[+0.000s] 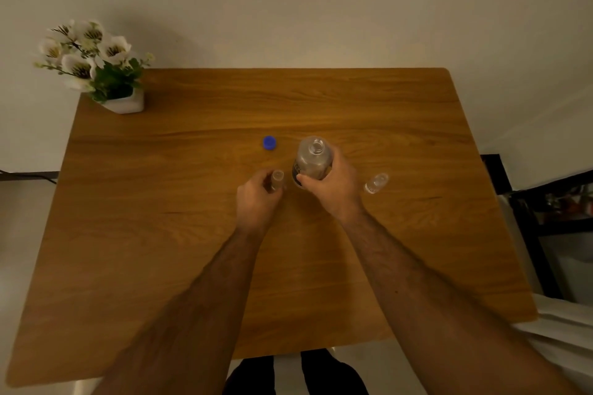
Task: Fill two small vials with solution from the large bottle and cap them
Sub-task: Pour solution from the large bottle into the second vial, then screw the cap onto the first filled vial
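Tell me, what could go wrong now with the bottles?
The large bottle is open in the right hand, so tipping it fast could splash past the narrow vial in the left hand. The other vial stands close by that arm and might get knocked over.

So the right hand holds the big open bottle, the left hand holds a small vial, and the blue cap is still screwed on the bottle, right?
Not quite. The head view shows the blue cap lying on the wooden table, left of the large bottle, whose mouth is open. The rest holds: the right hand grips the bottle, and the left hand holds a small vial.
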